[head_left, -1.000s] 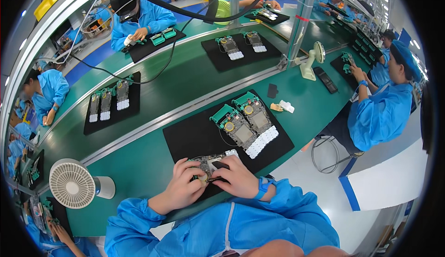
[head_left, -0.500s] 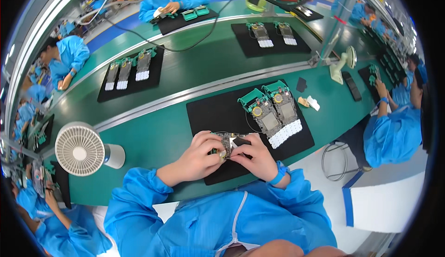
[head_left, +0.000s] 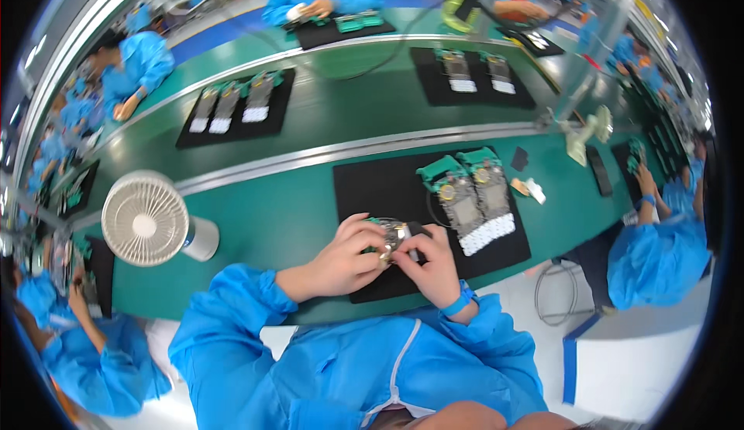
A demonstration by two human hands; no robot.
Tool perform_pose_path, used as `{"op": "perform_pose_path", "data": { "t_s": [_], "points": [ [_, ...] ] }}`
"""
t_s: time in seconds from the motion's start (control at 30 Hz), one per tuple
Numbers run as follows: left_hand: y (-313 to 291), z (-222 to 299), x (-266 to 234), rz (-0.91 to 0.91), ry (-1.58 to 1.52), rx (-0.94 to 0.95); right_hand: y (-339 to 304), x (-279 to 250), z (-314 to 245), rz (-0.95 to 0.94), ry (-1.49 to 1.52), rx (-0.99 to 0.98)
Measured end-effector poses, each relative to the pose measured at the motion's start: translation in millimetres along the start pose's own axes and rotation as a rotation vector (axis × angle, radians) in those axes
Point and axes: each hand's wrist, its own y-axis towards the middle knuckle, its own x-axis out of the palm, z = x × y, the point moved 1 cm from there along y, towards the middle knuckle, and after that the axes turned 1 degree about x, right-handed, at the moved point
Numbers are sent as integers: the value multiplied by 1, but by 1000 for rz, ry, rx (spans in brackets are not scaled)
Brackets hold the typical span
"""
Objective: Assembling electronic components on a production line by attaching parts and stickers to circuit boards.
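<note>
My left hand [head_left: 346, 258] and my right hand [head_left: 431, 263] meet over the near edge of a black mat [head_left: 387, 186] and together grip a small circuit assembly [head_left: 393, 238] with green and metal parts. Both sets of fingers curl around it, hiding most of it. Two similar assemblies [head_left: 471, 196] with green frames and white connector strips lie side by side on the mat's right half. A blue band sits on my right wrist [head_left: 460, 303].
A white desk fan [head_left: 146, 218] stands on the green bench to my left. Small parts [head_left: 530, 188] lie right of the mat. More black mats with assemblies [head_left: 236, 104] sit on the far belt. People in blue coats work all around.
The view has swung so the mat and hands sit further right and higher. My hands stay closed on the assembly, fingers shifting slightly.
</note>
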Motion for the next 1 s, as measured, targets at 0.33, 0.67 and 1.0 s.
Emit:
{"op": "perform_pose_path", "data": {
  "t_s": [0.33, 0.67, 1.0],
  "points": [
    [3, -5, -4, -41, -27, -33, 3, -10, 3, -148, 103, 127],
    [0, -7, 1, -27, 29, 41, 1, 2, 0, -47, -49, -4],
    [-1, -7, 3, -16, 62, 84, 2, 0, -2, -53, -83, -30]
  ]
}}
